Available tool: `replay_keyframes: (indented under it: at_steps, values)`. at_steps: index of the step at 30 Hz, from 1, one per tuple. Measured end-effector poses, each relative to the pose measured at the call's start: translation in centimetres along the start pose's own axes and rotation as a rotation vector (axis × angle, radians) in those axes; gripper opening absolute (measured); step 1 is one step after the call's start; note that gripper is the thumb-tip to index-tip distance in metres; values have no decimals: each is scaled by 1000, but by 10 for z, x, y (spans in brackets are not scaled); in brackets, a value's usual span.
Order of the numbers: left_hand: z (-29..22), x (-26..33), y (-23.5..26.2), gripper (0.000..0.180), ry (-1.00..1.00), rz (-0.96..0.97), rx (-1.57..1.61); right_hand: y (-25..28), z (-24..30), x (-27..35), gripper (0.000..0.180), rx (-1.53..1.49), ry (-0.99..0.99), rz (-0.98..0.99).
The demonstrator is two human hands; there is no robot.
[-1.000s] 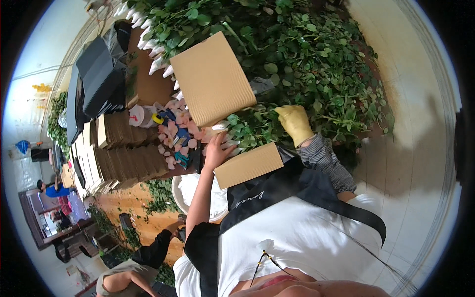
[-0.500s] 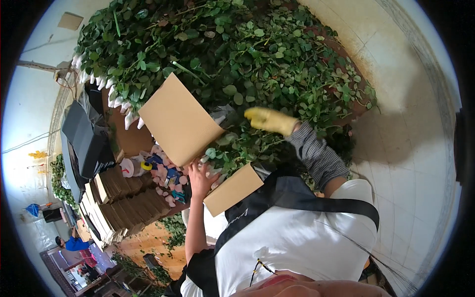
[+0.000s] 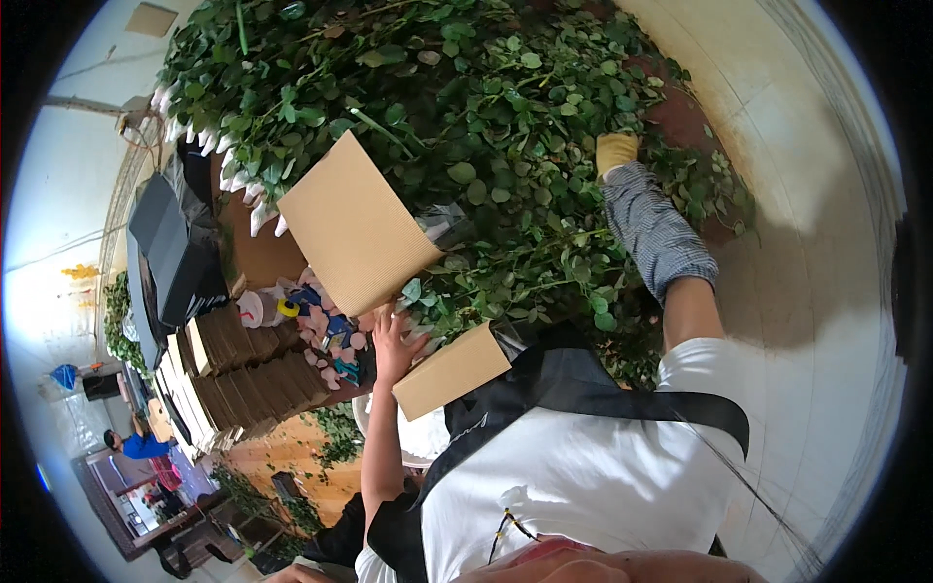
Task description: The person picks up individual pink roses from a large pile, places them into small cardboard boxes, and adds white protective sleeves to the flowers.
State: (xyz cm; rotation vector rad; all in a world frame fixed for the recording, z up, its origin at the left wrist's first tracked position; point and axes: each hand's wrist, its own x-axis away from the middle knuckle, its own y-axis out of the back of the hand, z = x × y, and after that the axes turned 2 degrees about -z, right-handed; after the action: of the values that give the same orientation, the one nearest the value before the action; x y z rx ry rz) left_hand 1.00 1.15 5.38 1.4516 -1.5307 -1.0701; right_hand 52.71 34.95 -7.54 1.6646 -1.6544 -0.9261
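Note:
A bunch of leafy green stems (image 3: 496, 277) lies between the two raised sides of a corrugated cardboard wrap: a large panel (image 3: 360, 228) beyond it and a smaller flap (image 3: 455, 371) close to my body. My bare left hand (image 3: 394, 352) rests at the left end of the bunch, between these panels, with its fingers spread. Off to the right, my right hand (image 3: 617, 154), in a yellow glove and below a grey checked sleeve, reaches into the foliage (image 3: 544, 107). Leaves and the glove's angle hide its fingers, so I cannot make out a hold.
White-wrapped flower heads (image 3: 233, 175) stick out along the pile's left edge. Stacked cardboard sheets (image 3: 253, 389), a black box (image 3: 170, 257) and pink scraps with a yellow tape roll (image 3: 289, 308) lie to the left. A person in blue (image 3: 144, 446) is far left.
My right hand has moved right and farther away, from above the bunch into the leaves near the pile's right side. My left hand stays at the wrap's end, fingers spread a little wider.

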Motion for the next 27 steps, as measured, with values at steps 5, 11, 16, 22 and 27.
replay_keyframes:
  at_steps: [5, 11, 16, 22, 27]
  values:
    - [11, 3, -6, 58, -3, -1, 32, 10, -34, 1, 28, -253, 221, -195]
    - [15, 13, -9, 60, 29, -28, 2, 147, -106, 6, 32, -740, -246, -861]
    - [13, -1, -7, 62, -1, 11, 0, 148, -158, 18, 26, -886, -233, -473]
    - [20, 14, -18, 67, 69, -91, 180, 269, -156, 94, 37, -1352, 35, -551]
    - [36, 14, -34, 68, 56, -102, 103, 326, -113, 179, 37, -1363, 529, -372]
